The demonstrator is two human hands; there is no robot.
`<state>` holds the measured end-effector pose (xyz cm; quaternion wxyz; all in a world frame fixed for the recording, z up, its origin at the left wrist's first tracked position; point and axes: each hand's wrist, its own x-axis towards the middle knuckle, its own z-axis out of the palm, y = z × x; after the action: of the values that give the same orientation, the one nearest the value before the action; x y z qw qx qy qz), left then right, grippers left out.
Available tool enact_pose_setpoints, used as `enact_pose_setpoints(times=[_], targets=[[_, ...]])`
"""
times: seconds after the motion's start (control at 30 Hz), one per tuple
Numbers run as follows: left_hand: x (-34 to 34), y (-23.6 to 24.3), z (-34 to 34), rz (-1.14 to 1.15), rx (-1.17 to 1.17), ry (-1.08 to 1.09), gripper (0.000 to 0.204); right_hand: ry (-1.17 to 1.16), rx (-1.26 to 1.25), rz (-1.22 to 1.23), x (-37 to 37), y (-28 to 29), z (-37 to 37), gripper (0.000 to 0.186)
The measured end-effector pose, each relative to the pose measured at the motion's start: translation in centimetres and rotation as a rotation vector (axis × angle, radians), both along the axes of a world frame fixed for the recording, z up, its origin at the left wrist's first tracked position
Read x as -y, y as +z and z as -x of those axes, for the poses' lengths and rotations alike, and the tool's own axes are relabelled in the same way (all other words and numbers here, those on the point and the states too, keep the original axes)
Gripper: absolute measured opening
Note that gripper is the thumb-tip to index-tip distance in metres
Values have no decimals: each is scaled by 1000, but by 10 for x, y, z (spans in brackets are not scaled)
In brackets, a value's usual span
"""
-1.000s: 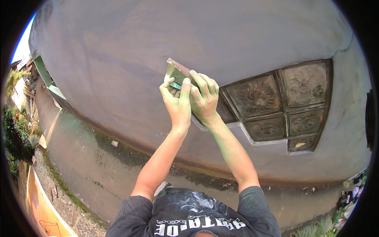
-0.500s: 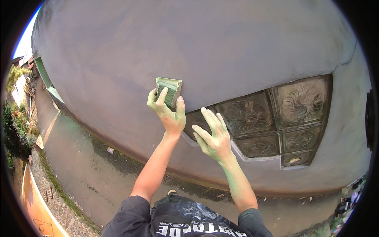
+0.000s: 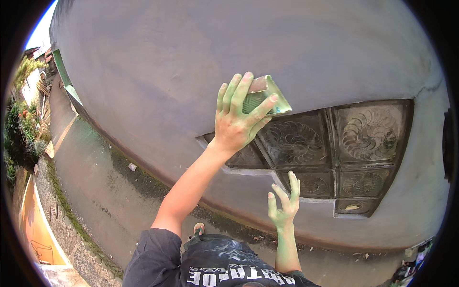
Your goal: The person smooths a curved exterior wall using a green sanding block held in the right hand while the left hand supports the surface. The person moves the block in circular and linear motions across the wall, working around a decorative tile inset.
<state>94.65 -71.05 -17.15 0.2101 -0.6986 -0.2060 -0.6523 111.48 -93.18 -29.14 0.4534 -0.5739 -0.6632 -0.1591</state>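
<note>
My left hand (image 3: pixel 233 122) is raised against the grey wall (image 3: pixel 143 71), its fingers closed over a sanding block (image 3: pixel 253 101). The block has a green textured back and a folded sheet of sandpaper around it. My thumb and fingertips grip it from both sides, just above the upper edge of a glass block window (image 3: pixel 294 138). Lower down, my right hand (image 3: pixel 285 205) is in the air in front of the window's lower edge. It holds nothing, and its fingers are spread and a little bent. Green dust coats both hands.
Below the wall runs a concrete path (image 3: pixel 110 191) with a small pale stone (image 3: pixel 132 167) on it. At the left are plants (image 3: pixel 28 119), a stone border (image 3: pixel 57 215) and an orange panel (image 3: pixel 36 225). My sandalled foot (image 3: pixel 199 228) shows under my shirt.
My left hand has moved right and up with the sanding block, which is now tilted. My right hand has dropped down and to the right, away from the upper part of the window.
</note>
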Motion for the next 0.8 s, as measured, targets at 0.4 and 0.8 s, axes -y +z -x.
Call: enact_pose_setpoints(times=[0.4, 0.8], targets=[[30, 52, -83, -3, 70, -4, 59, 226, 192, -244, -3, 82, -50, 31], [36, 41, -80, 163, 472, 50, 54, 8, 660, -417, -4, 235, -91, 33]])
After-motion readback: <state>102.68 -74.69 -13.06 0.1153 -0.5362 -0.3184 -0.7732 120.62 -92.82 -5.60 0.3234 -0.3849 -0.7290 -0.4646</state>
